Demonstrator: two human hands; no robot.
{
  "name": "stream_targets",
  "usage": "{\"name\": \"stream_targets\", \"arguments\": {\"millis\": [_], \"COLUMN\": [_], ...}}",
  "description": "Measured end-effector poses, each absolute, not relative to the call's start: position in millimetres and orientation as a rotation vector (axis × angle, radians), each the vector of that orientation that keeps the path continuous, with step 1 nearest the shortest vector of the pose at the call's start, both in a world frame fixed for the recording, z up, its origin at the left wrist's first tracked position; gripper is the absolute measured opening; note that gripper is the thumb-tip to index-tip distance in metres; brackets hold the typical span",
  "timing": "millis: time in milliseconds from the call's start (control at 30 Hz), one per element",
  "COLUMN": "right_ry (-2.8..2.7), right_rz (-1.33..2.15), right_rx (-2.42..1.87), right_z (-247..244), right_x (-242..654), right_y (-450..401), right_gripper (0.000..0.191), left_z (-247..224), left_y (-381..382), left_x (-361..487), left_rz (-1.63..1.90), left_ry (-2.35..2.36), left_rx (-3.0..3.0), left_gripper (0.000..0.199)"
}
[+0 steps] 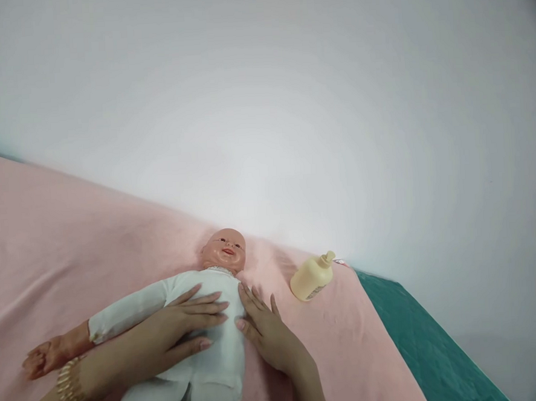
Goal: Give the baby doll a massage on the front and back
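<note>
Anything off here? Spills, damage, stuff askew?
One oddity: only one arm of the doll shows. Near the right hand, no second one is visible; it may be hidden. The pink blanket is slightly creased at left; no spill or damage stands out.

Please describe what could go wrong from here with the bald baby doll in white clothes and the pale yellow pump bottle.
The pale yellow pump bottle is on the pink cloth blanket close to the right hand, so an outward move might knock it over. The gold-coloured bracelet above the left hand is near the doll's white fabric sleeve and could snag it.
</note>
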State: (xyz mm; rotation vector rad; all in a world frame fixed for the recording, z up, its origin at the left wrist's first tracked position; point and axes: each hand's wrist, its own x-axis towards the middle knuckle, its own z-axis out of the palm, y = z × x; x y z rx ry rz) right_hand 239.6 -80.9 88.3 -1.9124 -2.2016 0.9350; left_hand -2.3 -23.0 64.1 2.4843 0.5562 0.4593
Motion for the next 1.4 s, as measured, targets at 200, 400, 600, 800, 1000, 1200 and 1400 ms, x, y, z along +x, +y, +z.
{"name": "stream_targets", "arguments": {"millis": [200,400,600,800,1000,1200,1400], "right_ry": [-2.200,-2.201,-2.224,-2.394,-2.514,-2.456,-2.316], "right_rz": [0.932,0.920,0.928,1.032,1.134,0.965,0.788], "right_rx": [-1.932,-1.948,-1.926,-1.608,-1.247,-1.397,-1.725], "right_z": [89,89,102,114,102,102,81], "right_x": [239,237,230,208,183,183,193], "right_y": [-81,-81,-86,-103,-111,-95,-83], "right_gripper": [0.064,0.062,0.065,0.069,0.061,0.059,0.078], "left_z": [42,21,8,16,15,18,11], "left_y": [-14,-5,5,3,3,2,5], "left_x": [1,-1,-9,-13,-14,-14,-12], "left_rz": [0.532,0.742,0.749,0.687,0.692,0.649,0.664], "left_ry": [0.698,1.060,1.497,1.564,1.532,1.512,1.586], "left_rx": [2.586,2.635,2.577,2.606,2.658,2.692,2.620], "left_gripper": [0.051,0.046,0.049,0.050,0.049,0.050,0.054]}}
